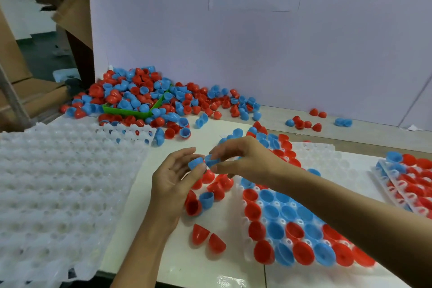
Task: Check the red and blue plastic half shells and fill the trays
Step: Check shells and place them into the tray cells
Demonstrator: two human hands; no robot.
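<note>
- Between the two hands, over the white desk [210,271]: left hand [170,184] pinches one blue half shell [196,163] at thumb and fingertips; right hand [238,159] pinches a second blue shell [211,160], the two shells touching or nearly so. Each grip is closed just enough to hold its shell, other fingers loosely curled.
- Risk 1: both shells are held by fingertips only, so a slip (smooth plastic, small contact) would prob. drop one among the loose shells [208,192] right under the grips, and checked/unchecked pieces get mixed.
- Risk 2: if the two blues are nested or stuck, pulling them apart hard could send one flying toward the part-filled tray [292,227] just right of and below the grips, knocking seated shells out of their cells.
- Risk 3: right forearm passes low over that tray; a drag across it could tip shells near the arm.
- Risk 4: a flaw on the rim side turned away from the camera could be missed; can't tell from this view whether either shell is faulty.
- Look of the shells: small glossy domes w/ open rims, thin-walled, bright red or blue; no crack or dent visible at this size.
- Elsewhere rel. to the grips: big mixed heap [145,98] spilling out of a green bin [131,112] far ahead-left; empty white tray stack [58,182] to the left; another filled tray [411,182] far right.
</note>
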